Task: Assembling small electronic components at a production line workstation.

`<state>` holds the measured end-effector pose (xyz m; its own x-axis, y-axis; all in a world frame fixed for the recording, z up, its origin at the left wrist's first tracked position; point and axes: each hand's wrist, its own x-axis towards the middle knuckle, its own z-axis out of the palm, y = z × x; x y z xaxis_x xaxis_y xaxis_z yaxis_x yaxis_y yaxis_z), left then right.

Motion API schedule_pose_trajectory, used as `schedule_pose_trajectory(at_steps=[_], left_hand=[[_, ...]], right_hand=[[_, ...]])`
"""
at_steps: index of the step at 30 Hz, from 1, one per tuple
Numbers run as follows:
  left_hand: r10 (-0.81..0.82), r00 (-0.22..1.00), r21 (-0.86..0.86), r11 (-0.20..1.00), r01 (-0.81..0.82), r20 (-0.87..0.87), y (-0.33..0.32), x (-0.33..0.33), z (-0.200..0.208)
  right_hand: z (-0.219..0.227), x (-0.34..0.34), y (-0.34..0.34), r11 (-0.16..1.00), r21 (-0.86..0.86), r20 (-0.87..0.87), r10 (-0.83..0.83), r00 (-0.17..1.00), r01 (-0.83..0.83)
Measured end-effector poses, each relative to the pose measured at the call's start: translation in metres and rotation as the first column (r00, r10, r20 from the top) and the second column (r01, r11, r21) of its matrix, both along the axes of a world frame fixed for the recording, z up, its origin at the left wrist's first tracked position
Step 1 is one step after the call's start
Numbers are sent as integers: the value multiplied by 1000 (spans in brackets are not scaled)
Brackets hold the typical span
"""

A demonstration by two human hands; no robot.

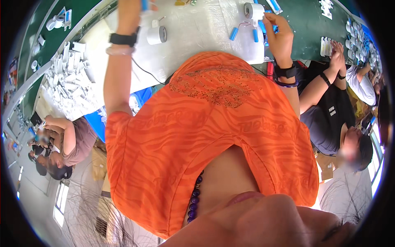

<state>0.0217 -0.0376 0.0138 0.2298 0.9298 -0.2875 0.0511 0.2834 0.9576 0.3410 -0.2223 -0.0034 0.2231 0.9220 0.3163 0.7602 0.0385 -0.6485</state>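
My right hand (280, 39) has its fingers closed at the edge of a white round housing (255, 12) with a dark-ringed face. Below that housing lie blue cylindrical cells (233, 33) with thin wires on the pale sheet. At the top edge, my left hand (129, 14) is partly cut off by the picture. A blue piece (145, 5) shows at its fingers, which seem closed around it; most of the grip is out of sight. Another white round housing (156, 35) rests on its side on the sheet, just right of my left wrist.
A large heap of white plastic parts (70, 84) spreads at the left. Several white housings (352, 43) stand in rows on the green table (306, 24) at the right. Co-workers sit on both sides; one person's hands (337, 53) are near my right arm. A black cable (146, 71) crosses the sheet.
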Motion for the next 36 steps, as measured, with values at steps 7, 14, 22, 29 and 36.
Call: schedule_pose_trajectory(at_steps=[7,14,22,29,36], left_hand=[[459,271,503,520,690,-846,162,-154,-110],[602,588,829,502,247,-540,106,-92,-101],[-464,779,242,770,590,-422,-68,44,-73],[-576,706,236,681,693,-412,-106,93,-90],[-529,637,204,657,726,-561,-113,101,-102]], right_hand=[[-49,12,-4,957,-262,99,-100,990,123],[-60,3,-9,876,-394,347,-138,928,277],[-83,-1,-1,920,-350,-74,-215,974,177],[-71,-12,6,952,-289,-113,-138,984,100],[-68,-26,-10,981,-194,6,15,1000,-14]])
